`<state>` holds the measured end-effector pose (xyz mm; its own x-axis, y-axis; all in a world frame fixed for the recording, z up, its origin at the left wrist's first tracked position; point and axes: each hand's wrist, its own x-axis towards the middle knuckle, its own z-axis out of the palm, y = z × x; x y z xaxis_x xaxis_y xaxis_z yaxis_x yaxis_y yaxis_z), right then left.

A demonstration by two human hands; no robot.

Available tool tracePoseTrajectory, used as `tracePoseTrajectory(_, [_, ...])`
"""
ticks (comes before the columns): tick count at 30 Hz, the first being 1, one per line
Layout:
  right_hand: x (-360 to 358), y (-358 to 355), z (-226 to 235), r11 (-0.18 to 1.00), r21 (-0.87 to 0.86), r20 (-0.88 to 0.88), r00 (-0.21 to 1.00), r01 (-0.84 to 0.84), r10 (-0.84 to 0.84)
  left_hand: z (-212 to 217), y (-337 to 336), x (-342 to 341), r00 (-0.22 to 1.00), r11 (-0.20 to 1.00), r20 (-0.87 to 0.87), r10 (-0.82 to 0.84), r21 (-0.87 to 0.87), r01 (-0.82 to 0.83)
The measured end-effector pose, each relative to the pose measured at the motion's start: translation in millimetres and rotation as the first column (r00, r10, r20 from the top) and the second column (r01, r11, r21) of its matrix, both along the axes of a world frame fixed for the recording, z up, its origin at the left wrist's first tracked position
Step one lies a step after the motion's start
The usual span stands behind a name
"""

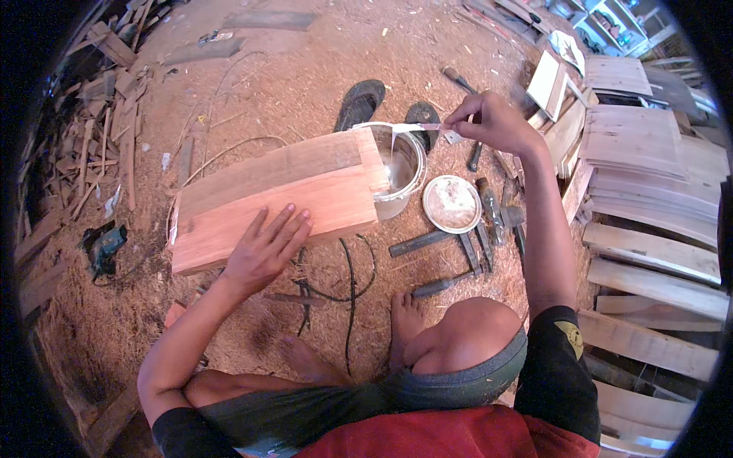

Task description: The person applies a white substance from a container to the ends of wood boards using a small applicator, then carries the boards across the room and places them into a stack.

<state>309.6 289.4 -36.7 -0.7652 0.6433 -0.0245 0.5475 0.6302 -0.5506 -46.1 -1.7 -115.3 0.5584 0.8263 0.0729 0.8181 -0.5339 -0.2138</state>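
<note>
Left hand point(262, 258): lies opened out, fingers slightly parted, on long two-toned pinkish-brown wooden block point(284, 183) with stepped right end; grasps nothing visible. Right hand point(492, 124): pinches slim stick point(416, 128), white-coated at tip, above round off-white bucket point(395, 208) beside that end. Done, apparently: bucket uncovered, white substance taken up. Left to do: cannot tell fully; no white coat visible on block's upper face. Further out: round white-smeared lid point(452, 204), dark flat bar point(418, 243), dark flat sandals point(361, 103), on shavings-strewn brown floor point(305, 76).
</note>
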Motion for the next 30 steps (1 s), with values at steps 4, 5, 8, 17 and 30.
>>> tracePoseTrajectory(4, [-19.3,-4.2,-10.2,0.997,-0.08,-0.065,0.998,0.004,-0.01,-2.0,-0.8,0.8,1.0,1.0,0.021,0.001,-0.002,-0.001])
tracePoseTrajectory(5, [-27.4,-5.8,-21.1,1.0,-0.014,-0.021,0.999,-0.028,0.027,-1.8,-0.9,0.7,1.0,1.0,0.023,-0.003,0.007,0.003])
tracePoseTrajectory(8, [-44.2,-9.4,-69.9,0.985,0.172,0.079,0.996,0.021,-0.035,-2.4,-1.3,1.1,1.0,1.0,0.021,-0.009,0.027,0.008])
tracePoseTrajectory(17, [-55.9,-13.9,-119.7,0.951,0.303,-0.052,0.998,0.057,-0.043,-4.0,-0.5,0.5,1.0,1.0,0.026,-0.001,0.024,0.001])
tracePoseTrajectory(30, [-51.6,-21.1,-129.6,0.953,0.297,-0.108,0.994,0.059,-0.028,-7.8,-2.7,4.9,1.0,0.999,0.027,-0.011,0.042,0.009])
